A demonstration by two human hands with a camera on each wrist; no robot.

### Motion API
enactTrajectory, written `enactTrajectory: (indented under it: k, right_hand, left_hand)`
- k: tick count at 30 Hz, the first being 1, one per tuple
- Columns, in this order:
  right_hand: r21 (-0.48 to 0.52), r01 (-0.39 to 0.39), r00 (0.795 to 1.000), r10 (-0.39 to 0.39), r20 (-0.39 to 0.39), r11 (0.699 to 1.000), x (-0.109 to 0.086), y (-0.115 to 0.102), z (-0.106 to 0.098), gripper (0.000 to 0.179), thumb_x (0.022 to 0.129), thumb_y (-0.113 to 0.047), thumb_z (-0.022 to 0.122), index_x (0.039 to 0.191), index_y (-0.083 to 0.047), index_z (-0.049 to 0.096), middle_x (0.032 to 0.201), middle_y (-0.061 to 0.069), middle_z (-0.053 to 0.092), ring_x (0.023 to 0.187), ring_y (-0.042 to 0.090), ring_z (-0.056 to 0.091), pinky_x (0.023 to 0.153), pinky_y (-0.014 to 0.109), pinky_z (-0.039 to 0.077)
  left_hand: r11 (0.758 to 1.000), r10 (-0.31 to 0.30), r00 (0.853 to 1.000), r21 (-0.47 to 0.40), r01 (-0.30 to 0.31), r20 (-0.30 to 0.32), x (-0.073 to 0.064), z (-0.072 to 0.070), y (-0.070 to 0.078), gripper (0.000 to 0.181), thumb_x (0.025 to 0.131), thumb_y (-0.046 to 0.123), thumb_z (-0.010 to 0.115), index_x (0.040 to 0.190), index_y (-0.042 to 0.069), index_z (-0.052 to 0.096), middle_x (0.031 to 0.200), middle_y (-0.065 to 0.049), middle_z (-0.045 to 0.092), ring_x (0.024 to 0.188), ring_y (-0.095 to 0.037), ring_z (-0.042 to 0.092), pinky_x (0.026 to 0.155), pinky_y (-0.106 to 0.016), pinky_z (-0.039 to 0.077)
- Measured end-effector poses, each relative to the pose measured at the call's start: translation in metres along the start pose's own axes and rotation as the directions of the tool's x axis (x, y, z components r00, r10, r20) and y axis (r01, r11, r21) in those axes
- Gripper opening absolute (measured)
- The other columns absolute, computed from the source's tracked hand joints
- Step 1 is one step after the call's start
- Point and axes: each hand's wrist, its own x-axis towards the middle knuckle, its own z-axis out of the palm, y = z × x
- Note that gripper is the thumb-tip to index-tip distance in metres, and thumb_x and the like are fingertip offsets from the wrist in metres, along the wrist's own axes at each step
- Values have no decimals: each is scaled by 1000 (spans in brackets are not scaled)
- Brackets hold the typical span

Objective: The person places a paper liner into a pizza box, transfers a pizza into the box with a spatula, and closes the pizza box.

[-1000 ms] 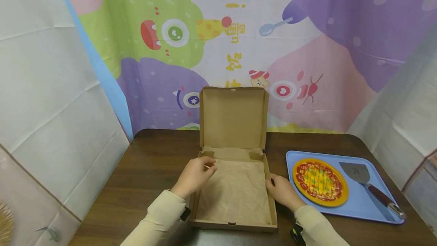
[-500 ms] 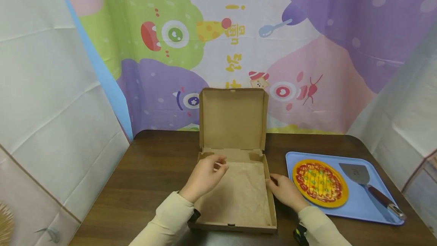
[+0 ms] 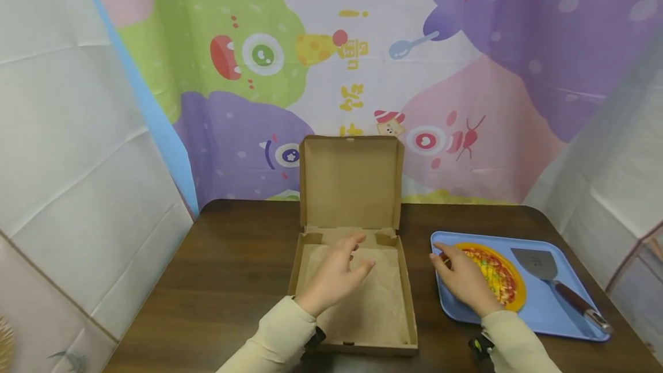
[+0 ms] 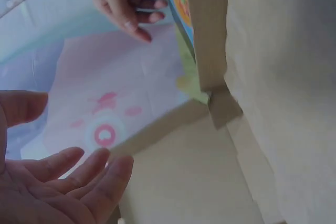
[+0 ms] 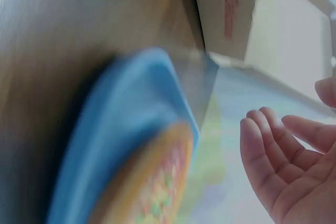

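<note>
My left hand (image 3: 336, 274) hovers over the opened cardboard pizza box (image 3: 409, 304), fingers loosely extended and thumb apart, holding nothing. A crumpled sheet of brown paper (image 3: 380, 298) lines the box's base, and its lid (image 3: 352, 183) stands upright at the back. To the right, my right hand (image 3: 466, 280) is above the left part of a pizza (image 3: 497, 272) with a yellow-orange rim, hiding some of it. In the right wrist view the fingers (image 5: 260, 145) are relaxed with nothing between them. The pizza lies on a blue tray (image 3: 533, 315).
A pizza spatula (image 3: 538, 263) with a dark handle lies on the tray's right side, its handle end over the rim. All stands on a dark wooden table (image 3: 233, 263). A cartoon-print curtain (image 3: 248, 131) hangs directly behind the table.
My right hand has left the box's right side and moved right, over the pizza. The left hand has shifted right across the box, its fingers spreading.
</note>
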Motion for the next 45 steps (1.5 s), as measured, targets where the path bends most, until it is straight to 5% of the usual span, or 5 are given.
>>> enactTrajectory:
  k: [7, 16, 33, 45]
  right_hand:
    - [-94, -27, 997, 20, -71, 995, -8, 18, -36, 56, 103, -36, 48, 145, 1, 43, 124, 27, 59, 108, 42, 59, 90, 60, 48]
    - [-180, -84, 983, 52, -175, 980, -16, 51, -71, 59, 102, -34, 49, 144, 6, 40, 123, 36, 51, 103, 52, 55, 80, 65, 45]
    - [-256, -175, 983, 153, -104, 951, -35, 141, -110, 68, 100, -38, 50, 141, 15, 36, 125, 50, 40, 108, 64, 42, 86, 73, 37]
    - [-340, -223, 971, 239, 5, 914, -40, 161, -119, 75, 96, -43, 55, 133, 21, 40, 125, 52, 41, 108, 66, 44, 86, 73, 40]
  left_hand:
    - [1000, -5, 995, 10, 4, 101, 3, 18, 11, 69, 97, 40, 58, 153, 12, 30, 157, -13, 35, 145, -34, 32, 116, -53, 31]
    - [1000, 1, 980, 6, -2, 200, 6, 46, 25, 70, 97, 42, 57, 153, 11, 31, 158, -13, 33, 145, -31, 34, 117, -49, 31]
    - [992, -54, 952, -93, 85, 302, 19, 94, 47, 77, 93, 50, 59, 154, 12, 30, 159, -5, 29, 145, -24, 34, 115, -42, 36]
    - [989, -91, 949, -82, 121, 302, 31, 136, 52, 67, 89, 42, 67, 147, 22, 40, 151, -2, 40, 139, -18, 40, 106, -36, 44]
